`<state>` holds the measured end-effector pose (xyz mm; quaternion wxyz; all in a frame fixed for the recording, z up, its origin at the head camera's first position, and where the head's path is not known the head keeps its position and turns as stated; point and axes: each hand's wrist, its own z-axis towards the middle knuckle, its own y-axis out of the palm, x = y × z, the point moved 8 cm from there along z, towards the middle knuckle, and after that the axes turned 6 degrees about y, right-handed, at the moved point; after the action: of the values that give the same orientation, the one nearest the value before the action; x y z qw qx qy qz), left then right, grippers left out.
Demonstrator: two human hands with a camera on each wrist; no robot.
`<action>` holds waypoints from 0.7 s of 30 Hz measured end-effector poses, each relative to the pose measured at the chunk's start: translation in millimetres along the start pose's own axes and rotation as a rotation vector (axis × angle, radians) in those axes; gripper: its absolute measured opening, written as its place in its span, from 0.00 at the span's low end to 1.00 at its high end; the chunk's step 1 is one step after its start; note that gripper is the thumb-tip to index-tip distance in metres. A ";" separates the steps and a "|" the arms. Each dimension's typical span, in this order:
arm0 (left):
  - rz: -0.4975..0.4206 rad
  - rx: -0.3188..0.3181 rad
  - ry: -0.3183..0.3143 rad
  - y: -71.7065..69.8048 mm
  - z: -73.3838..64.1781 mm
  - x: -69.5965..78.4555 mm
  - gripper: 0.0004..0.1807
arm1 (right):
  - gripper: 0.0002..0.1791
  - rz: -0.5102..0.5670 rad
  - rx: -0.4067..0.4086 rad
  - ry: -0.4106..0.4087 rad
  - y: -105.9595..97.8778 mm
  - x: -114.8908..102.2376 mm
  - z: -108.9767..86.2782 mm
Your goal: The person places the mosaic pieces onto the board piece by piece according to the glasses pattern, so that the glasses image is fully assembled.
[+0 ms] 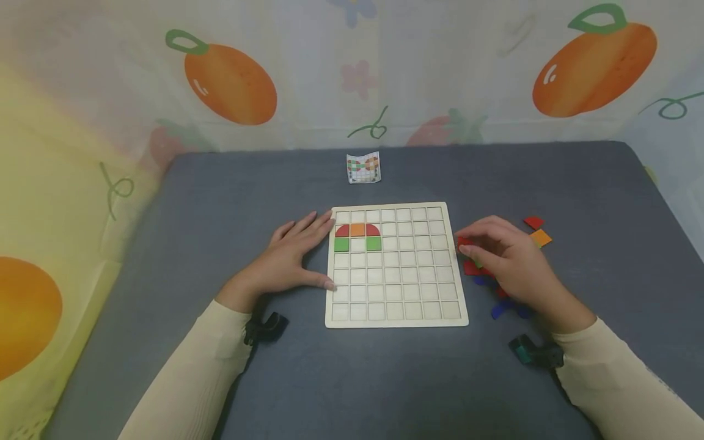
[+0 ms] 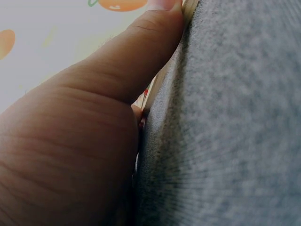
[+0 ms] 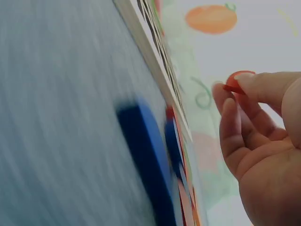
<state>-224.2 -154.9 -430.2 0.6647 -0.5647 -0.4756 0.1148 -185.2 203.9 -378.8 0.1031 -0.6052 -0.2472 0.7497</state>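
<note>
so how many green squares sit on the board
2: left green square directly below the left red piece, right green square directly below the right red piece.

The left sleeve (image 1: 184, 373) and right sleeve (image 1: 616, 373) are cream, apparently ribbed. The left camera (image 1: 265, 328) and right camera (image 1: 538, 353) are black; one bears a green patch (image 1: 522, 354).

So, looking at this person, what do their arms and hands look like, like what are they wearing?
The left hand and right hand are bare, with no gloves or rings visible. The left sleeve and right sleeve are long and cream. Each wrist carries a small black device; the right device shows a teal patch.
</note>
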 end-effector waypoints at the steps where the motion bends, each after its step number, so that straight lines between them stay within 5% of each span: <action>1: 0.000 0.000 -0.002 -0.3 0.0 0.3 0.72 | 0.14 -0.003 -0.006 -0.019 3.8 -3.5 -0.4; 13: 0.008 -0.006 0.003 -1.1 2.0 1.3 0.72 | 0.12 0.068 -0.097 0.002 52.7 -22.3 -4.5; 21: 0.003 -0.007 -0.001 -0.9 1.2 1.7 0.72 | 0.08 0.075 -0.151 0.086 86.4 -29.3 2.0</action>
<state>-224.5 -153.3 -428.7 0.6623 -0.5676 -0.4754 0.1146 -167.4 116.1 -396.3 0.0398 -0.6517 -0.2757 0.7055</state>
